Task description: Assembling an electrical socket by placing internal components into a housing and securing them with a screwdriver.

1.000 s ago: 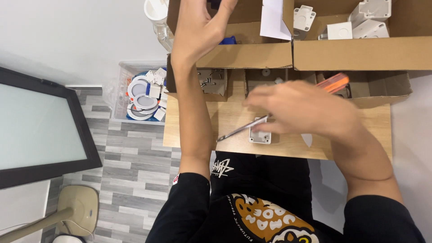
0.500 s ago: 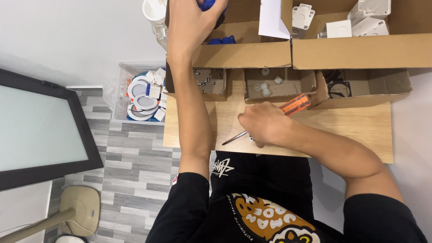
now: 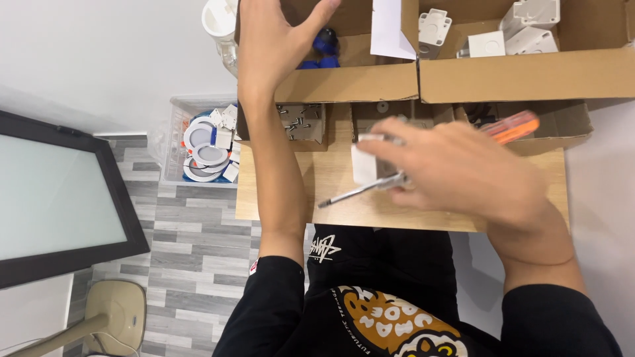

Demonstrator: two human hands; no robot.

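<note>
My left hand (image 3: 272, 46) reaches far up over a cardboard box (image 3: 344, 82) that holds blue parts (image 3: 323, 47); its fingers are spread and nothing shows in it. My right hand (image 3: 463, 172) hovers blurred above the wooden table (image 3: 278, 192). It grips a screwdriver with an orange handle (image 3: 514, 125) and a metal shaft (image 3: 350, 193) pointing left. A small white box part (image 3: 364, 162) sits at its fingertips, apparently held too.
A second cardboard box (image 3: 529, 73) at the top right holds white junction boxes (image 3: 529, 26). A small tray of screws (image 3: 299, 122) lies below the boxes. On the floor stand a plastic bin of round white lamps (image 3: 202, 149) and a dark-framed screen (image 3: 59, 205).
My right hand has risen off the table toward the camera with the screwdriver and the white part. My left hand has drawn back slightly and opened over the box.
</note>
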